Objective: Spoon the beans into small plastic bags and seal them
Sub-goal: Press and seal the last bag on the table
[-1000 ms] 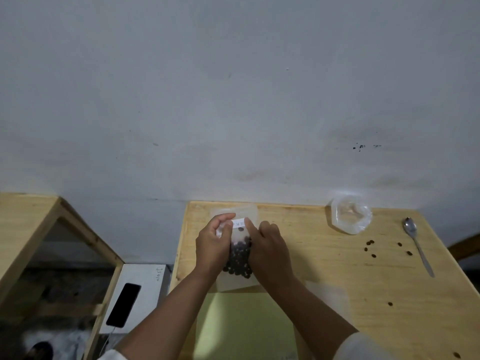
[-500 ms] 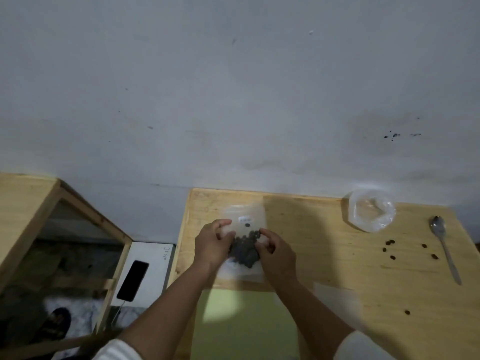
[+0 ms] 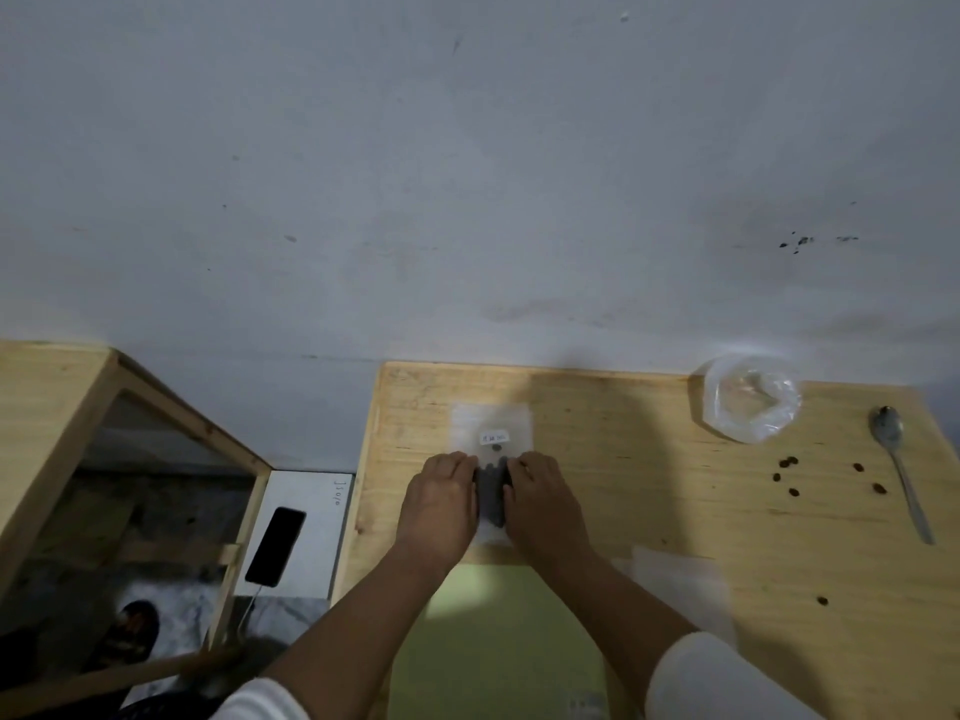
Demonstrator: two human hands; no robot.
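My left hand and right hand press flat on the filled small bag at the table's near-centre, the beans between them. Spoon idle far right; sealing remains, I judge.

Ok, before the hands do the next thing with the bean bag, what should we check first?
1. Small bag lies flat on the table: ok.
2. Both hands on it, left hand and right hand either side of the beans: ok.
3. Beans gathered low, away from the bag's top: not ok, one sits just under the label.
4. Top strip pressed shut: cannot tell.
5. Loose beans picked up: not ok, several lie by the spoon.
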